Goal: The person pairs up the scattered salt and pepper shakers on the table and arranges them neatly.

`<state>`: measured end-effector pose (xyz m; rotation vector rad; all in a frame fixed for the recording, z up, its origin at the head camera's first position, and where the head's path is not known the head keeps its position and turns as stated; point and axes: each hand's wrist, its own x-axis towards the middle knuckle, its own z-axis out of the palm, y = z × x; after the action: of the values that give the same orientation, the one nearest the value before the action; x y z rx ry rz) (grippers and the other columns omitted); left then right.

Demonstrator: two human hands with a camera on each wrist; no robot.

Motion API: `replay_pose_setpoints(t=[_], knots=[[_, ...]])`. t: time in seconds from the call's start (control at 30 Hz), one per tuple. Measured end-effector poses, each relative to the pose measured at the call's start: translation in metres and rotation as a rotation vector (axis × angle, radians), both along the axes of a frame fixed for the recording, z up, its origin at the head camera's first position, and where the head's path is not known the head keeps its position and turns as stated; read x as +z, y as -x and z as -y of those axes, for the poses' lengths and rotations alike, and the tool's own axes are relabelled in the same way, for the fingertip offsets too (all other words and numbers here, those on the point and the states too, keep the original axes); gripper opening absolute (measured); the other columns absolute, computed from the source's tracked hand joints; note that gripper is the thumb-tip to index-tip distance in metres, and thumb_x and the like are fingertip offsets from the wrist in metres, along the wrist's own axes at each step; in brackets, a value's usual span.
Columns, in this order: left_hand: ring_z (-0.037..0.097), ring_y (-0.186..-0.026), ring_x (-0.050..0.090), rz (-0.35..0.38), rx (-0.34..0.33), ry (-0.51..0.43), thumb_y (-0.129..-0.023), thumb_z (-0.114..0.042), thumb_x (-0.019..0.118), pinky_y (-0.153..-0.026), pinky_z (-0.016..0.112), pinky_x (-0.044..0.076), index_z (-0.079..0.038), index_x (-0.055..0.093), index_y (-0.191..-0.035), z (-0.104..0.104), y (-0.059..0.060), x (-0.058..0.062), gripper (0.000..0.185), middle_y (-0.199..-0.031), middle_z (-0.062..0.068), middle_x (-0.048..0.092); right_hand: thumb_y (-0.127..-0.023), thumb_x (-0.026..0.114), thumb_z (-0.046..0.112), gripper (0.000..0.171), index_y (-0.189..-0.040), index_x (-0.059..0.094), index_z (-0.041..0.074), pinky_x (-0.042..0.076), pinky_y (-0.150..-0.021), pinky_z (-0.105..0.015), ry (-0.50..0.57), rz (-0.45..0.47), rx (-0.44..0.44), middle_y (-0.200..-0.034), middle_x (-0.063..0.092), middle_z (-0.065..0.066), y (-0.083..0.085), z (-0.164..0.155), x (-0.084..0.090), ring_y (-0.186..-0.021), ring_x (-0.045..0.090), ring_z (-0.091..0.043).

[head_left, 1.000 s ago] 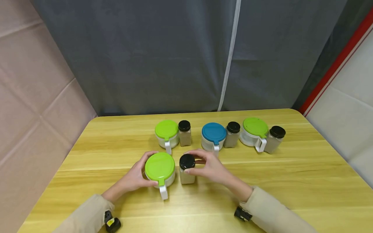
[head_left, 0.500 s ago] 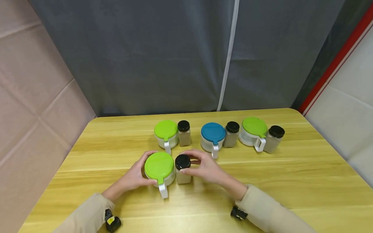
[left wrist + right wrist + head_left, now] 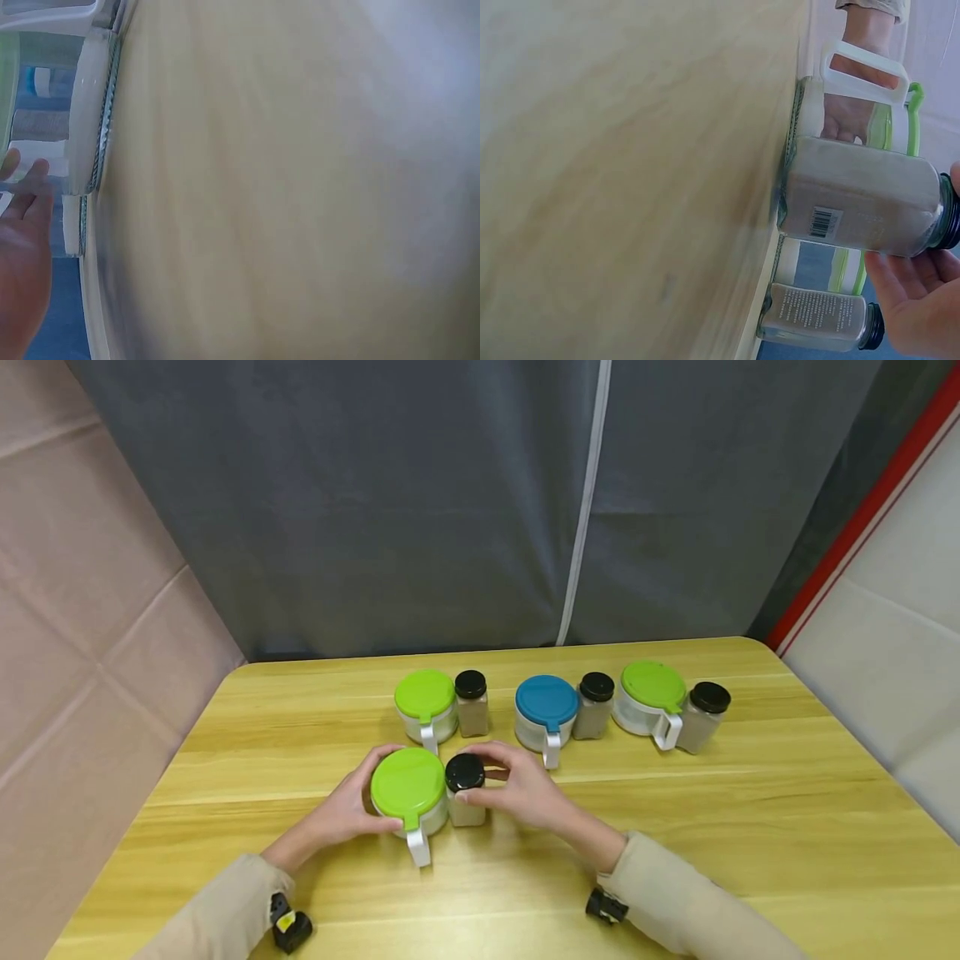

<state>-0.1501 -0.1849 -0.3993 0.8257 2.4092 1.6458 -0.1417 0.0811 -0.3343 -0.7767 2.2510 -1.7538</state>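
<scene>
Three lidded cups (image 3: 547,715), three jars (image 3: 596,705) behind

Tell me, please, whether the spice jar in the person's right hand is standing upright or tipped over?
Upright: the spice jar stands on the table, its black cap uppermost, the right hand gripping it beside the green-lidded container.

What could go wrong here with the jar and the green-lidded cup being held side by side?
The right hand grips the jar only near its black cap, so it might tip. Jar and cup sit very close together, so the left hand could knock one against the other. The back row stands close behind and might get bumped.
</scene>
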Motion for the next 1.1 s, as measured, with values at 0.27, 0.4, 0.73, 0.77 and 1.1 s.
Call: replay_pose_setpoints(t=[0.27,0.4,0.73,0.77,1.1], knots=[[0.021,-0.114,0.038,0.005,-0.006,0.005,-0.064,-0.01,0.079,-0.098,0.052,0.013,-0.003,0.027,-0.132,0.0002,-0.0001,0.001,0.086,-0.127,0.006,0.04,-0.072,0.071,0.0,0.045,-0.113,0.053,-0.006,0.042,-0.085,-0.032,-0.003,0.005,-0.005,-0.113,0.054,-0.014,0.0005,0.0011,-0.0009,-0.102,0.051,-0.025],[0.022,-0.115,0.037,0.012,-0.006,0.011,-0.064,-0.01,0.079,-0.098,0.053,0.012,-0.005,0.027,-0.133,0.0003,-0.0003,0.001,0.086,-0.127,0.006,0.04,-0.072,0.071,0.0,0.045,-0.113,0.053,-0.005,0.042,-0.085,-0.033,-0.011,0.005,-0.006,-0.113,0.054,-0.014,0.0004,0.0015,-0.0012,-0.102,0.051,-0.025],[0.022,-0.115,0.037,0.008,-0.008,0.022,-0.066,-0.01,0.078,-0.097,0.054,0.011,-0.007,0.027,-0.133,0.0017,0.0006,0.0014,0.085,-0.127,0.006,0.04,-0.072,0.07,0.001,0.045,-0.113,0.052,-0.005,0.041,-0.087,-0.034,-0.024,-0.002,0.01,-0.112,0.053,-0.014,0.0012,0.002,0.0004,-0.104,0.05,-0.027],[0.022,-0.115,0.037,0.009,-0.008,0.023,-0.066,-0.01,0.078,-0.097,0.054,0.011,-0.007,0.027,-0.133,0.0017,0.0006,0.0013,0.084,-0.127,0.006,0.04,-0.072,0.07,0.0,0.045,-0.113,0.052,-0.005,0.041,-0.087,-0.034,-0.023,-0.004,0.011,-0.112,0.053,-0.014,0.0012,0.002,0.0004,-0.103,0.05,-0.027],[0.021,-0.117,0.035,0.014,-0.072,-0.03,-0.068,-0.009,0.076,-0.096,0.052,0.015,-0.003,0.023,-0.135,0.0023,0.0014,0.0031,0.086,-0.13,0.009,0.037,-0.072,0.07,0.0,0.05,-0.117,0.049,-0.006,0.04,-0.088,-0.033,-0.028,-0.011,0.036,-0.115,0.052,-0.014,0.0012,0.0006,-0.0001,-0.104,0.05,-0.025]])
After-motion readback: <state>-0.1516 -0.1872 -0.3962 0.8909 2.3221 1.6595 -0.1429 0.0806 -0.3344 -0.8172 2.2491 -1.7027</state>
